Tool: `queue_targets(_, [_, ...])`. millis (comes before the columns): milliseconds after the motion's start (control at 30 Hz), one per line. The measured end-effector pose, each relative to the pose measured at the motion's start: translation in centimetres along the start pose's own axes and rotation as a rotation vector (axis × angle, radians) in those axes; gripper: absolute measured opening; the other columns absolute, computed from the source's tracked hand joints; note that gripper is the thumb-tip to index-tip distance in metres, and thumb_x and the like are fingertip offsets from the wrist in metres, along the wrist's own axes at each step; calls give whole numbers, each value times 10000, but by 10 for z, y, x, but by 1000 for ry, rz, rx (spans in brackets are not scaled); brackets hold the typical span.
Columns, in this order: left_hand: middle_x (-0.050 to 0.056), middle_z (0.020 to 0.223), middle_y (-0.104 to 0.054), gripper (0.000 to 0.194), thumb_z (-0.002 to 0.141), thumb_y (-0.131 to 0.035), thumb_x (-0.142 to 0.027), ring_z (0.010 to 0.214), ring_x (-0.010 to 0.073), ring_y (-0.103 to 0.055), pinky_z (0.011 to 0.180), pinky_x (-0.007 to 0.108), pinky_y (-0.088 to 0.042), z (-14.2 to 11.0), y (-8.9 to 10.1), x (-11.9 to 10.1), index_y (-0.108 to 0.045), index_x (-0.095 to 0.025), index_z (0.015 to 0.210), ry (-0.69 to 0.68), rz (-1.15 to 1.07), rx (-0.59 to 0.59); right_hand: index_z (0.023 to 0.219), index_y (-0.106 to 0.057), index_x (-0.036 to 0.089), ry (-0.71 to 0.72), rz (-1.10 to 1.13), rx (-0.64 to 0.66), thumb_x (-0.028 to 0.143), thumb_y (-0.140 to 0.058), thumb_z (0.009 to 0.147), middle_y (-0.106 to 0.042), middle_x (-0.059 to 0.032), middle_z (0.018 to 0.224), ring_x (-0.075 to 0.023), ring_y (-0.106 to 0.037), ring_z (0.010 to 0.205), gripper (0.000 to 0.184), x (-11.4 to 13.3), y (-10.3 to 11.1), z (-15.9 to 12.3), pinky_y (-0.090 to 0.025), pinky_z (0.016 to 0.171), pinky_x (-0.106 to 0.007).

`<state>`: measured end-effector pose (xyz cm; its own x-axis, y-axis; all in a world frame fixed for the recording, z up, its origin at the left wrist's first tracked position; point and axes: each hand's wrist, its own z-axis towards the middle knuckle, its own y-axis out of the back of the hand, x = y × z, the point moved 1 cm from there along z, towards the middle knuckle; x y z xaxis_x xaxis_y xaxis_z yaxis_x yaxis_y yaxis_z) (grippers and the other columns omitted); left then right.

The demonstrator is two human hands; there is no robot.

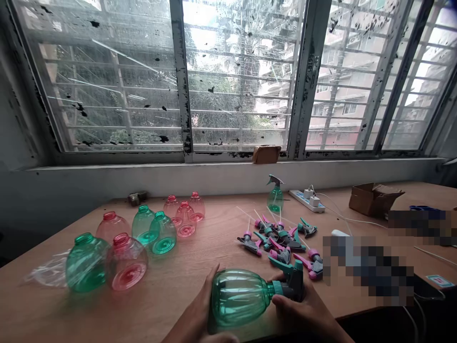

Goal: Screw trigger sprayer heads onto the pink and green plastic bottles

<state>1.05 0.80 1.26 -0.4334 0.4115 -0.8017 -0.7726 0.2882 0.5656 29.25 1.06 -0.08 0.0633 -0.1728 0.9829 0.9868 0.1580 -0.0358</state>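
At six o'clock we hold a green bottle [241, 297] sideways: our left hand [204, 305], spread wide, cups its base; our right hand [305, 309] curls round the spray head [295, 281].

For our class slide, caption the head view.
Left hand holds a green bottle; right hand grips its spray head.

Daylight fills streaked windows [239, 81] above a pale wall [221, 182] and wooden table [210, 238].
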Motion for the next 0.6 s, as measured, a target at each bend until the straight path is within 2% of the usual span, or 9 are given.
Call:
queue_targets(67, [68,1655,-311,952,823,-612,-705,1508,345,-289,1245,467,-230,2,2,1,-196,-294,1573,-7,-48,-16,928,-706,148,23,-41,0,533,-859,709,-709,-31,592,-205,-647,530,469,2,0,0,-487,504,-285])
queue_targets(133, [80,1642,-332,817,900,-396,-752,1499,341,-309,1241,491,-229,3,4,-1,-272,-271,1550,36,-71,-28,926,-712,152,36,-53,11,546,-851,711,-710,-34,602,-213,-652,528,470,2,1,0,-496,492,-290])
queue_targets(167, [88,1634,-351,799,910,-380,-744,1491,340,-326,1238,496,-239,3,6,-3,-290,-262,1541,55,-74,-17,923,-713,154,36,-51,15,549,-852,708,-709,-33,604,-215,-653,522,471,3,1,0,-500,487,-292])
queue_targets(267, [69,1642,-352,811,892,-581,-635,1499,323,-323,1238,461,-263,0,8,-11,-254,-296,1551,63,-53,34,921,-705,164,35,-34,-3,556,-854,700,-705,-27,597,-217,-655,516,474,3,0,0,-507,489,-294])
queue_targets(333, [45,1650,-339,952,815,-748,-540,1504,318,-315,1236,441,-274,-3,8,-10,-190,-353,1564,21,-17,42,925,-688,177,29,-1,-30,569,-860,684,-694,-15,580,-211,-641,497,492,4,0,-1,-505,483,-295])
queue_targets(400, [55,1651,-330,1111,728,-834,-518,1491,338,-338,1221,455,-298,-3,6,-5,-123,-385,1571,-41,15,35,915,-678,191,23,20,-47,589,-865,663,-680,-5,570,-203,-622,477,508,4,-1,-1,-496,467,-293])
queue_targets(500, [101,1645,-330,1209,661,-821,-637,1469,377,-367,1199,489,-324,-1,3,9,-85,-362,1580,-100,20,59,896,-683,196,30,5,-41,601,-858,660,-672,-6,579,-202,-612,475,500,3,-2,-1,-487,456,-295])
queue_targets(600, [129,1642,-338,1083,735,-606,-808,1473,382,-359,1209,510,-294,3,2,16,-138,-315,1578,-62,-26,41,903,-681,195,33,-12,-41,603,-853,666,-681,-14,607,-210,-619,490,502,1,-1,-1,-493,467,-304])
